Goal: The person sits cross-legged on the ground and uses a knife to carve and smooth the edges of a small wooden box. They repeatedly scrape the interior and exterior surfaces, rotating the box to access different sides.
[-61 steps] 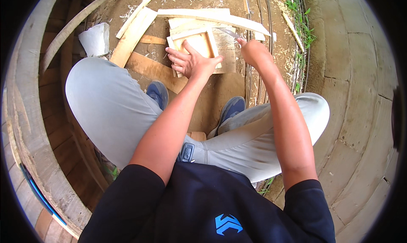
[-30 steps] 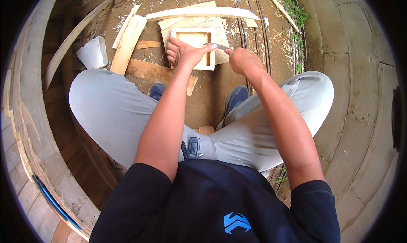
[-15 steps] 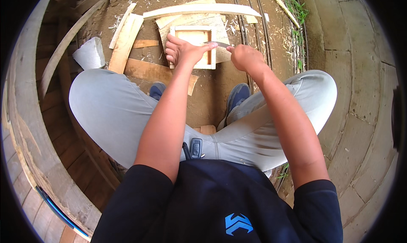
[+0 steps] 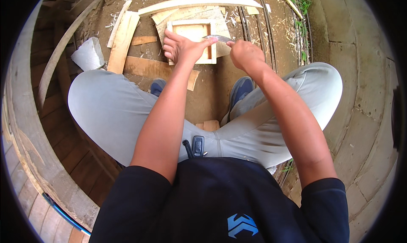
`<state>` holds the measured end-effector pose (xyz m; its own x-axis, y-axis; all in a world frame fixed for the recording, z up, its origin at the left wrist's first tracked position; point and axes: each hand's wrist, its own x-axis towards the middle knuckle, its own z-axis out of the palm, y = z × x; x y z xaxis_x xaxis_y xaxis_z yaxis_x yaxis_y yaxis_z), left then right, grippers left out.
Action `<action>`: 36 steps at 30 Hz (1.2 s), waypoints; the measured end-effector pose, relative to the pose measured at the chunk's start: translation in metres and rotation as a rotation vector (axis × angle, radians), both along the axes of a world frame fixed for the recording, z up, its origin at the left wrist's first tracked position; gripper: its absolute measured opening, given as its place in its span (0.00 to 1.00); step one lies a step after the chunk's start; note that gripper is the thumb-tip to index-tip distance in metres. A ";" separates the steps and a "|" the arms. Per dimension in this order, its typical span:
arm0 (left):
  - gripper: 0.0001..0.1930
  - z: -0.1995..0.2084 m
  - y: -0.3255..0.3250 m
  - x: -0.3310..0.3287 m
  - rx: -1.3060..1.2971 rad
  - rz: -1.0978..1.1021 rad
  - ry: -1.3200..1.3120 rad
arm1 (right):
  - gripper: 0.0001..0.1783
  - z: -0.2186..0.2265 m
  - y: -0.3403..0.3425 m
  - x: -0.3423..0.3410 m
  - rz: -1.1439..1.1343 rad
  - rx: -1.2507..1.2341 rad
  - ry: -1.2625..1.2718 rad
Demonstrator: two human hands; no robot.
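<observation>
A small, pale wooden frame with a recessed panel (image 4: pixel 193 22) lies on a flat board (image 4: pixel 223 50) on the ground in front of me. My left hand (image 4: pixel 185 48) grips the frame's left side, fingers curled at its edge. Its thumb stretches right and meets the blade of a curved knife (image 4: pixel 224 39) over the frame's right rail. The knife's handle is wrapped in my right hand (image 4: pixel 246 55), so most of it is hidden. The blade's tip is partly covered by the left thumb.
A long, pale wood strip (image 4: pixel 199 1) lies across the far side. Left of the frame are planks (image 4: pixel 123 41) and a grey stone block (image 4: pixel 89 54). Dark thin rods (image 4: pixel 266 31) run along the right. Shavings litter the soil, and a boarded surface (image 4: pixel 364 82) lies far right.
The whole scene has shifted slightly up in view. The hands, knife and frame keep nearly the same arrangement, with the blade still at the left thumb.
</observation>
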<state>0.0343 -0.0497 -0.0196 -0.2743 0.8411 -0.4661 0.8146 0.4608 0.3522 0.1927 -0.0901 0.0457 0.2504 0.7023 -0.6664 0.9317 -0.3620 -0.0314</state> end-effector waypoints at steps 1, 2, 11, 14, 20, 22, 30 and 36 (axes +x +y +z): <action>0.86 0.000 0.000 0.000 -0.001 -0.001 -0.005 | 0.30 -0.003 -0.004 -0.001 -0.006 0.015 -0.002; 0.86 0.001 0.000 -0.001 -0.002 -0.002 -0.010 | 0.30 -0.005 -0.007 -0.003 -0.013 0.029 -0.003; 0.87 -0.003 -0.001 0.001 -0.008 -0.017 0.024 | 0.33 -0.021 -0.018 -0.014 -0.139 0.101 -0.020; 0.88 -0.003 0.000 -0.001 -0.020 -0.028 0.032 | 0.35 -0.023 -0.021 -0.017 -0.170 0.136 0.025; 0.90 0.002 0.003 -0.001 -0.108 -0.090 0.042 | 0.30 -0.017 -0.016 -0.010 -0.098 0.078 0.013; 0.90 -0.001 0.004 -0.003 -0.107 -0.089 0.048 | 0.28 -0.011 -0.013 -0.010 -0.106 0.056 0.017; 0.93 -0.001 0.004 -0.002 -0.142 -0.099 0.048 | 0.29 -0.021 -0.017 -0.015 -0.186 0.078 0.028; 0.93 0.000 0.004 -0.003 -0.109 -0.100 0.046 | 0.32 -0.028 -0.025 -0.018 -0.228 0.160 0.055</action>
<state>0.0316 -0.0458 -0.0199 -0.2152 0.8106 -0.5447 0.8723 0.4103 0.2659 0.1744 -0.1150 0.0172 0.3807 0.7294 -0.5684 0.8218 -0.5487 -0.1537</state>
